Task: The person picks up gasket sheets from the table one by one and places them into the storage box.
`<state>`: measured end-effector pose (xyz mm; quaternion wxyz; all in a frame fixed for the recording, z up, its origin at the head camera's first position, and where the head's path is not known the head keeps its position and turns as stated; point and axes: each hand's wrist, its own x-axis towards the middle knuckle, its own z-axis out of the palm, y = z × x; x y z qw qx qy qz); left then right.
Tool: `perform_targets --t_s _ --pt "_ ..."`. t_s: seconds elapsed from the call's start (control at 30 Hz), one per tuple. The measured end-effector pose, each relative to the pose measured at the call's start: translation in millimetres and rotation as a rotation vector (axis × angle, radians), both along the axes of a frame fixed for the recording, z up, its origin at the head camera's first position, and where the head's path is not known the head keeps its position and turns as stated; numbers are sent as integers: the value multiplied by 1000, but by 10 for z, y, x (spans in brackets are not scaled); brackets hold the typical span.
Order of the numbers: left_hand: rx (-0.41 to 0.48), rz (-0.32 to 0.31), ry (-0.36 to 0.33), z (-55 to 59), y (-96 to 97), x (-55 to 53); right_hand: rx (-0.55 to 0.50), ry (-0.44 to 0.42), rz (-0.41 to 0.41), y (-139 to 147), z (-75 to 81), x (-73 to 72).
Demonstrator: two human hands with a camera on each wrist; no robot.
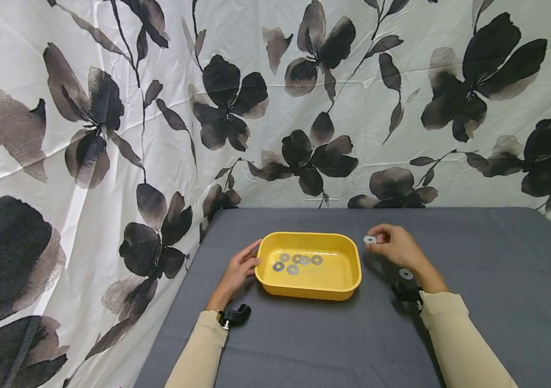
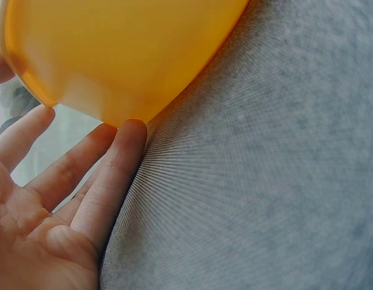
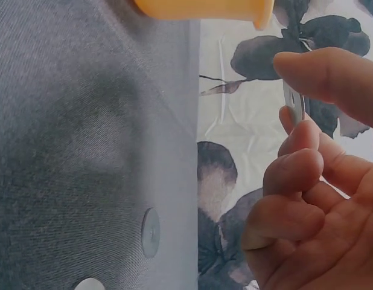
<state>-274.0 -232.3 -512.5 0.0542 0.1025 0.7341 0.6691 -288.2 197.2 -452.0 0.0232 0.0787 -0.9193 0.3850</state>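
A yellow tray point(image 1: 309, 291) with rounded corners sits on the table. Several flat metal washers point(image 1: 292, 269) lie on its floor, some overlapping. My left hand point(image 1: 238, 271) rests against the tray's left end, its fairly straight fingers touching the wall and rim; the left wrist view shows the fingertips point(image 2: 133, 130) against the yellow plastic. Just beyond the right end, above the table, my right hand point(image 1: 396, 245) pinches one washer point(image 1: 369, 239) between thumb and fingers. In the right wrist view that washer point(image 3: 293, 99) stands nearly edge-on.
A loose washer point(image 1: 406, 274) lies on the grey-covered table point(image 1: 343, 345) by my right wrist. The right wrist view also shows a pale round piece point(image 3: 90, 284), cut off at the bottom edge. Floral cloth point(image 1: 275, 108) hangs behind and to the left.
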Motion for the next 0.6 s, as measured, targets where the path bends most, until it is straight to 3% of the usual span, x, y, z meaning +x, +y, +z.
perform_targets --t_s 0.6 --pt "-2 -3 8 -4 -10 9 -14 33 49 -154 97 54"
